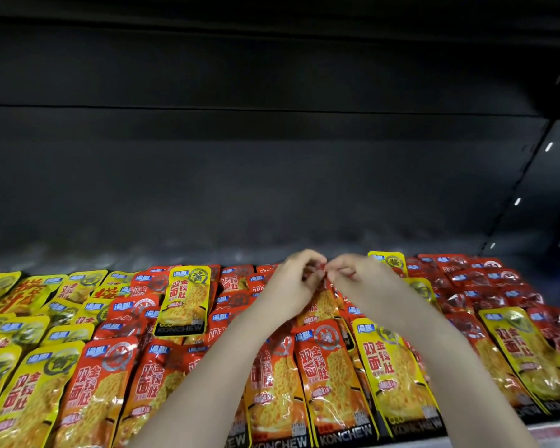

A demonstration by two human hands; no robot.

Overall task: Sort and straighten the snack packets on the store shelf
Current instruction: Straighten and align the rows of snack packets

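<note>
Nearest me, a front row of snack packets (324, 376) lay on the store shelf (143, 253). Red and yellow were mixed, and each packet's long axis ran from me toward the back. My two bare forearms reached over that row. Farther in, my left hand (291, 281) and right hand (356, 276) met almost fingertip to fingertip. The fingers of both were curled, pinching the top edge of one red packet (320, 303). That packet lay in the middle rows, straight ahead of me, its length running back toward me beneath my wrists. Both hands were at its far end, neither nearer than the other. Blur hid exactly how the fingertips gripped. Off to the left, a yellow packet (183, 299) sat among red ones, and I judged it out of place. Beyond my hands came a bare strip of shelf, then the dark back panel (272, 173).
</note>
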